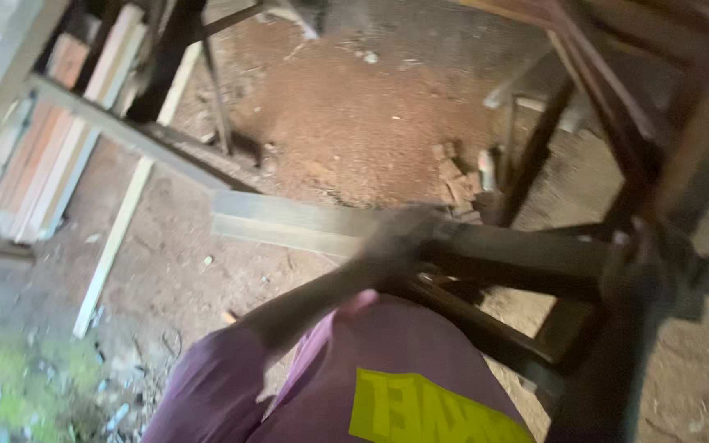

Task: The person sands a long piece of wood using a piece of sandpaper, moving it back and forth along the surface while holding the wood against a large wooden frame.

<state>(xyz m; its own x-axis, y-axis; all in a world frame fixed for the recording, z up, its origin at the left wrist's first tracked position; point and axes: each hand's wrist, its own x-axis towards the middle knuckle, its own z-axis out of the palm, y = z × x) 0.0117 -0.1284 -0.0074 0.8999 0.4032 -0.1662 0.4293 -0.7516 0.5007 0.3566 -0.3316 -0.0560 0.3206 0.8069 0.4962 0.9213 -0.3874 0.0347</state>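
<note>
Head view is blurred, so we read it with care. We have our left hand (400, 238) on the near end of a pale wooden plank (289, 223), at the point where the plank meets a dark wooden frame (527, 254). The fingers look closed around that end, but the smear hides them, so we cannot tell for certain whether the grip is clamped or just resting. The plank's long axis runs left to right, tilted a little, stretching away from the hand toward the left; all of its free length lies left of the grip. Our right hand (642, 262) is well apart, on the right, wrapped around a dark upright post of the same frame; its grip looks shut on the post. The left hand is plainly the nearer one to the plank.

Below both arms we see our purple shirt (387, 369) with a yellow patch. Under everything lies a floor (354, 115) of reddish dirt and sawdust, with small wood offcuts (457, 176) just beyond the frame. A thin pale strip (116, 238) lies on the ground at left, and stacked boards (51, 156) lean at far left beside a slanting beam.
</note>
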